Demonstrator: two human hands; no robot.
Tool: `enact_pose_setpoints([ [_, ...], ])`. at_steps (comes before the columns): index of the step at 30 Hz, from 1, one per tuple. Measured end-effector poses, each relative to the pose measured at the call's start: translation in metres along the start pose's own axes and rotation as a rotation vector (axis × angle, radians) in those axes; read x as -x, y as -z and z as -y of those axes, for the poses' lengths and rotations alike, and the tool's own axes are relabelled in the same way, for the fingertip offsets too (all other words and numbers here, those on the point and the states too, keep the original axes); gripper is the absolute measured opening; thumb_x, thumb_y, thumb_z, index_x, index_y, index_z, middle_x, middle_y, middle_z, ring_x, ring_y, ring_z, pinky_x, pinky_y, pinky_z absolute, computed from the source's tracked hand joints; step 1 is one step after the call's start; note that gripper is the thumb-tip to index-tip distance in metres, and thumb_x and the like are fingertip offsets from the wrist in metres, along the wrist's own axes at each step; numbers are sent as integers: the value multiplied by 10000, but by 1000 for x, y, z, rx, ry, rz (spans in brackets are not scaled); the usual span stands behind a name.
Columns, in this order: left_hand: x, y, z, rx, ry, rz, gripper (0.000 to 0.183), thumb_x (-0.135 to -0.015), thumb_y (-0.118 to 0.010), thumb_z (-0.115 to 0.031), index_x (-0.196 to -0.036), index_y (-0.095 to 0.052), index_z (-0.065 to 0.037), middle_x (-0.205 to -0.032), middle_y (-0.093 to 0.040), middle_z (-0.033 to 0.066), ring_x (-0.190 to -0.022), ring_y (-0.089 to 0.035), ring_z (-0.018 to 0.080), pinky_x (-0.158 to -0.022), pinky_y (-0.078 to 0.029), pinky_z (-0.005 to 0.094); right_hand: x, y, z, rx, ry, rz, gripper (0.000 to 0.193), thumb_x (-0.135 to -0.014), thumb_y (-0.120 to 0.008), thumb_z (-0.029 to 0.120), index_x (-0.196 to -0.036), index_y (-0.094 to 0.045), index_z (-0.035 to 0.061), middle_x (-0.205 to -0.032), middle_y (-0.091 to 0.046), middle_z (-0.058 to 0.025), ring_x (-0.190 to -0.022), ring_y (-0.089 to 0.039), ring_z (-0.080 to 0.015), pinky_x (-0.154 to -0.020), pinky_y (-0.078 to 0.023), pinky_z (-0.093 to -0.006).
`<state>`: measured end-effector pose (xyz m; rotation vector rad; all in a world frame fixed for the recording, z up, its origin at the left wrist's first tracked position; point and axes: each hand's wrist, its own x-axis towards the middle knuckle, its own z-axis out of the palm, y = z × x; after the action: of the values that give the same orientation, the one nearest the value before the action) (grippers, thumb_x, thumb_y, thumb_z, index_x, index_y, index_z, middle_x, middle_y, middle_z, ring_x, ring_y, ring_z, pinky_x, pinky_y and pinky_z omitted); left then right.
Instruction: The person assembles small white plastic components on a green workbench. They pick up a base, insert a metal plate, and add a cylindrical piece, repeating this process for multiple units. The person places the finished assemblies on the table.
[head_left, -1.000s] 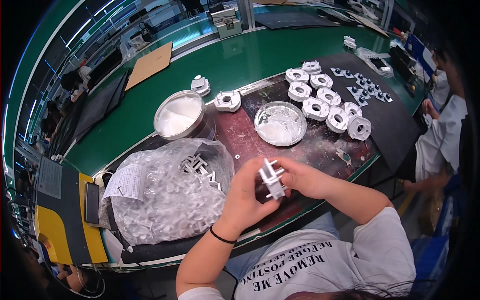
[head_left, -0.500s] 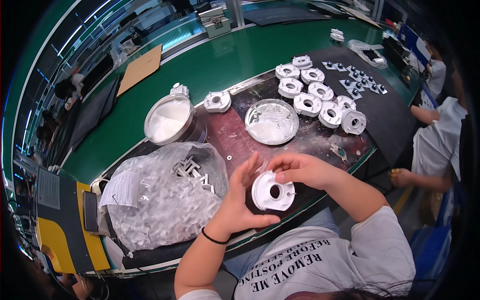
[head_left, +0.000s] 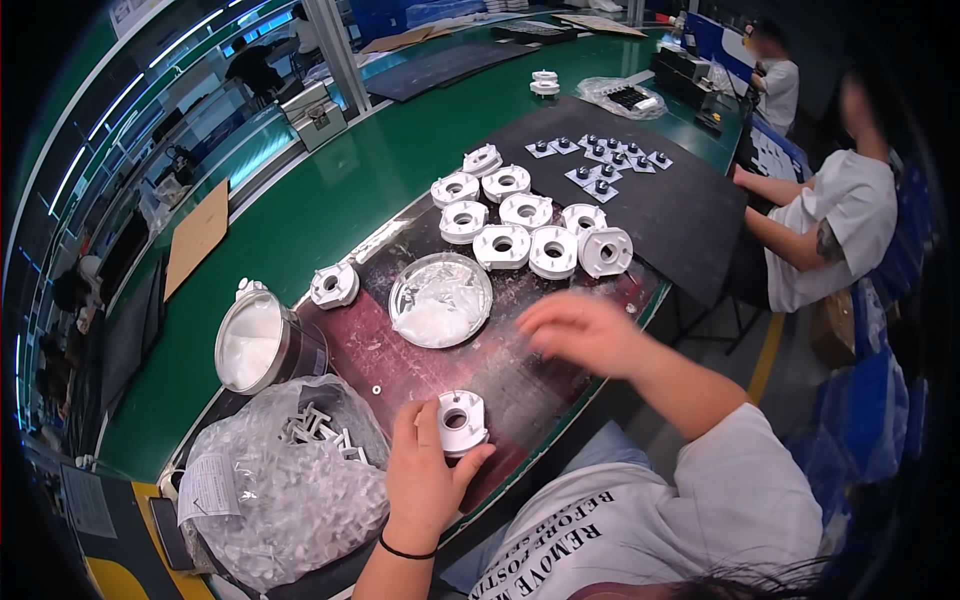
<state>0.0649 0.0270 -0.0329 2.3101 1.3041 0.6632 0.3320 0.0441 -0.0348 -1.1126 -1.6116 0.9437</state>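
Observation:
My left hand [head_left: 425, 475], a dark band on its wrist, grips a white round plastic housing [head_left: 462, 420] with a hole through its middle, near the front edge of the table. Fingers lie along its left side and the thumb at its lower edge. My right hand [head_left: 590, 335] is raised over the table to the right, blurred by motion. Its fingers point left, somewhat apart, with nothing visible in them. Beyond it stand several similar white housings [head_left: 502, 246] in a cluster. A round shallow dish [head_left: 465, 275] holds clear plastic film.
A clear bag [head_left: 270, 530] of small white plastic parts lies at the left, beside a tub [head_left: 310, 345] of white material. One more housing [head_left: 335, 287] stands behind. Several small plates with dark knobs [head_left: 604, 188] lie on a black mat [head_left: 690, 225]. A co-worker [head_left: 835, 230] sits at the right.
My right hand has left the housing and moved away to the right. My left hand now holds the housing alone, lower to the table. The view has turned toward the right.

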Motion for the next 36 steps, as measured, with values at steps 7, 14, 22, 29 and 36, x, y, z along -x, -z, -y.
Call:
enact_pose_setpoints([
  [7, 5, -2, 6, 36, -181, -47, 682, -729, -765, -283, -1232, -425, 27, -1225, -453, 226, -977, -556, 362, -760, -513, 405, -40, 165, -56, 686, -239, -598, 427, -783, -696, 293, -1107, -614, 28, -1080, -637, -130, -1016, -604, -226, -866, -464, -316],
  [14, 6, -4, 9, 202, -283, -43, 658, -721, -765, -192, -1256, -414, -39, -1236, -464, 211, -803, -613, 277, -610, -530, 314, -73, 179, -98, 881, -547, -460, 700, -662, -756, 414, -1235, -545, 73, -1187, -613, -128, -1100, -581, -278, -939, -438, -355],
  [22, 3, -2, 9, 167, -303, -150, 582, -709, -754, -161, -1200, -470, -35, -1165, -517, 197, -832, -602, 313, -692, -518, 360, -64, 174, -75, 881, -360, -670, 531, -664, -773, 283, -1095, -582, 39, -1039, -656, -125, -987, -625, -260, -838, -483, -349],
  [29, 3, 7, 9, 100, -437, -348, 446, -678, -774, -96, -1060, -548, -43, -1010, -567, 143, -815, -584, 299, -673, -487, 366, -32, 24, 36, 355, -125, -17, 387, -671, -790, 230, -918, -567, 32, -956, -653, -93, -911, -618, -180, -813, -477, -303],
  [36, 5, 6, 13, 64, -518, -293, 368, -659, -765, -10, -950, -542, -45, -856, -582, 96, -717, -571, 270, -624, -462, 352, -24, -53, 50, 101, -239, 478, 384, -693, -797, 235, -912, -562, 26, -960, -652, -95, -885, -631, -187, -822, -488, -325],
])
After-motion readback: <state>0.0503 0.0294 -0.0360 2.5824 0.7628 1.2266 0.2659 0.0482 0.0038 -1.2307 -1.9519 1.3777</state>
